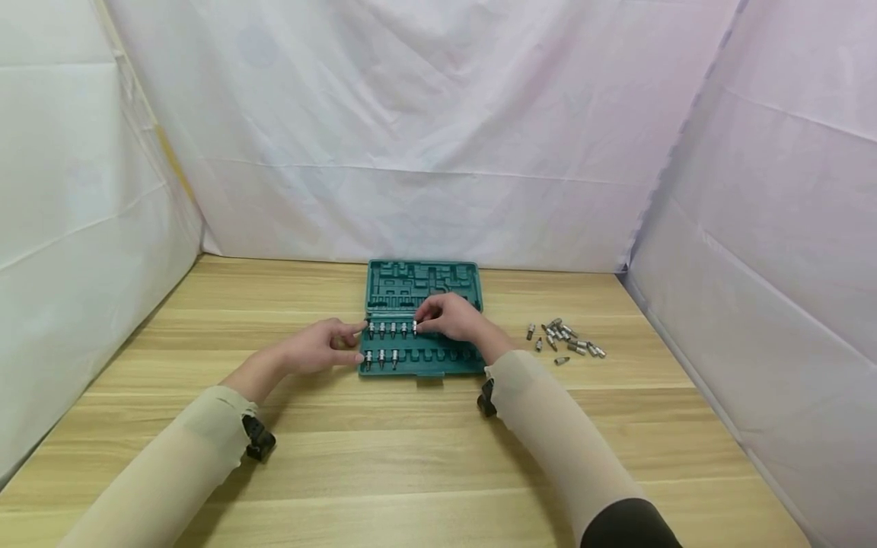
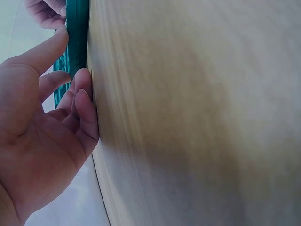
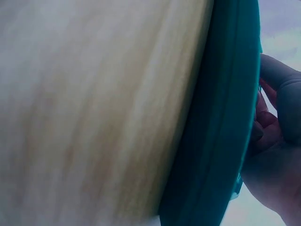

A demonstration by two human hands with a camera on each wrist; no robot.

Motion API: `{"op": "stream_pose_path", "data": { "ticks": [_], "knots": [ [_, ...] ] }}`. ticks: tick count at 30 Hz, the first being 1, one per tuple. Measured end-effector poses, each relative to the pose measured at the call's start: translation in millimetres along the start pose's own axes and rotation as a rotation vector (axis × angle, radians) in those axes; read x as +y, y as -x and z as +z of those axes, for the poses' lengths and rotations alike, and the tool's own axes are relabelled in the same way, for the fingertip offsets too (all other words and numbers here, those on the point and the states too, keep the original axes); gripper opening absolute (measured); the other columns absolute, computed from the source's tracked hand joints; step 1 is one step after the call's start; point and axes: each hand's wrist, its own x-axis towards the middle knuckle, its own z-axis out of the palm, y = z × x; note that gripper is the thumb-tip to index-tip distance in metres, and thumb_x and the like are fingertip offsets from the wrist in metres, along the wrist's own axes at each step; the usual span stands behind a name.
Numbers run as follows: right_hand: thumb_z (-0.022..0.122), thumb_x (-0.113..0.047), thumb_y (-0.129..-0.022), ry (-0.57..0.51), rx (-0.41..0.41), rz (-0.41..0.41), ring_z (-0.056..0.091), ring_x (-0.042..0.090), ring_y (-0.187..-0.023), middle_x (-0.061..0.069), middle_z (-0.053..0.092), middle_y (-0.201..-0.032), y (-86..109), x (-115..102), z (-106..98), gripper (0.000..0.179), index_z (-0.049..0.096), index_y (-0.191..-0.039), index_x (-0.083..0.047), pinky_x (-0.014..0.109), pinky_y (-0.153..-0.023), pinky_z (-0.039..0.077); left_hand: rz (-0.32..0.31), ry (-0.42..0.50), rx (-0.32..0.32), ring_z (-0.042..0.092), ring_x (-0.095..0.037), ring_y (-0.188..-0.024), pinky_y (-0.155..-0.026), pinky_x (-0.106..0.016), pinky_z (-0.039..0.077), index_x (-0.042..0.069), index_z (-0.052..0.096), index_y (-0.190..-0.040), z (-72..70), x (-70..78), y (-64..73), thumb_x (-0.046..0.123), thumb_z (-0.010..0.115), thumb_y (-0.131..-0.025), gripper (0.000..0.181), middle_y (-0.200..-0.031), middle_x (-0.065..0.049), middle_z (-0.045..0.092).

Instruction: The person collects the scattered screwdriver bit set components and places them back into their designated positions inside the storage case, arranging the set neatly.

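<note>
A green plastic case [image 1: 430, 367] lies unfolded on the table, its moulded lid [image 1: 425, 275] at the back. Several metal bit sockets [image 1: 393, 329] stand in the left part of its upper row, and three more sockets [image 1: 381, 358] sit at the left of the lower row. My right hand [image 1: 448, 316] pinches a bit socket [image 1: 414, 328] at the right end of the upper group. In the right wrist view the case wall hides that socket. My left hand [image 1: 325, 346] touches the case's left edge with thumb and forefinger extended, steadying nothing else.
To the right of the case lies a loose heap of bit sockets [image 1: 558, 331], with a few scattered singly around it. White cloth walls [image 1: 425, 190] enclose the wooden table [image 1: 384, 457] at the back and sides.
</note>
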Motion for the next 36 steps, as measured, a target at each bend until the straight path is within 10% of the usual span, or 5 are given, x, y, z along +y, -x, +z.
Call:
{"op": "stream_pose_path", "data": {
  "ticks": [36],
  "knots": [
    [0.075, -0.031, -0.107, 0.176, -0.062, 0.0, 0.069, 0.021, -0.126, -0.002, 0.078, -0.134, -2.4, -6.0, -2.2, 0.02, 0.085, -0.123, -0.025, 0.042, -0.103, 0.059, -0.008, -0.002, -0.009, 0.061, -0.03, -0.121, -0.099, -0.044, 0.053, 0.011, 0.04, -0.17, 1.1, -1.2, -0.5, 0.035, 0.077, -0.105, 0.079, -0.139, -0.02, 0.062]
  ]
}}
